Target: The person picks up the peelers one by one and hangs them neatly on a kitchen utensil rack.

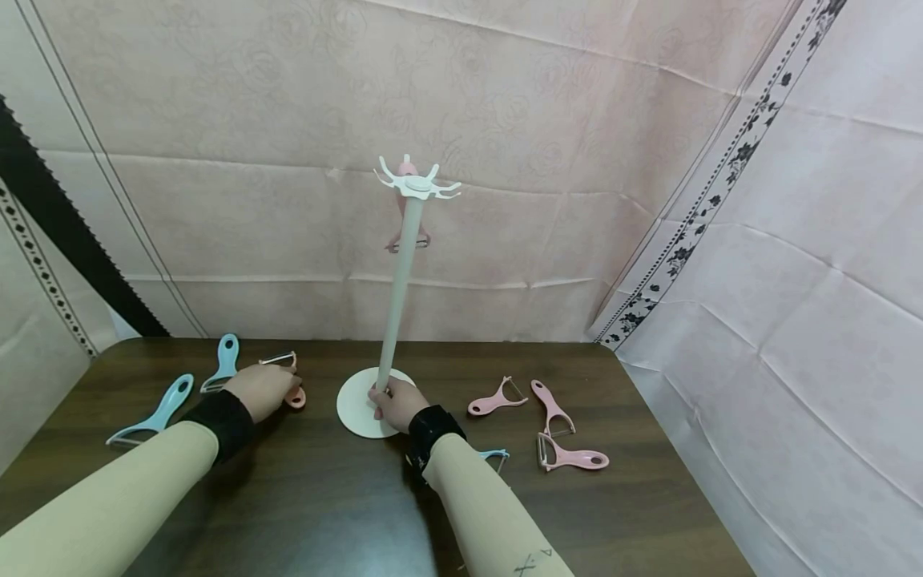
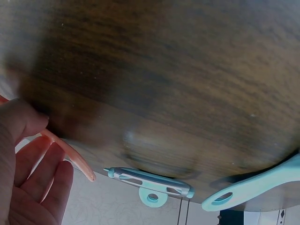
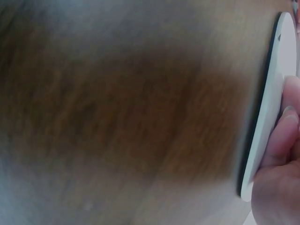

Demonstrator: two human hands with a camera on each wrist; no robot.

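Note:
My left hand (image 1: 261,390) holds an orange-pink peeler (image 1: 295,397) at the left of the table. In the left wrist view, the thumb and curled fingers close about the peeler (image 2: 72,154), and part of it is hidden by the hand. My right hand (image 1: 400,405) grips the foot of a white stand (image 1: 400,296). Its fingers curl round the bottom of the pole, and in the right wrist view they lie low over the round base (image 3: 262,140). A pink peeler (image 1: 407,170) hangs from a hook at the back of the stand's top.
Two blue peelers (image 1: 167,407) (image 1: 227,357) lie left of my left hand. Right of the stand are three pink peelers (image 1: 497,401) (image 1: 550,401) (image 1: 577,458). Another blue peeler (image 1: 494,453) shows partly behind my right forearm. Patterned cloth (image 1: 505,264) hangs behind the wooden table (image 1: 324,497).

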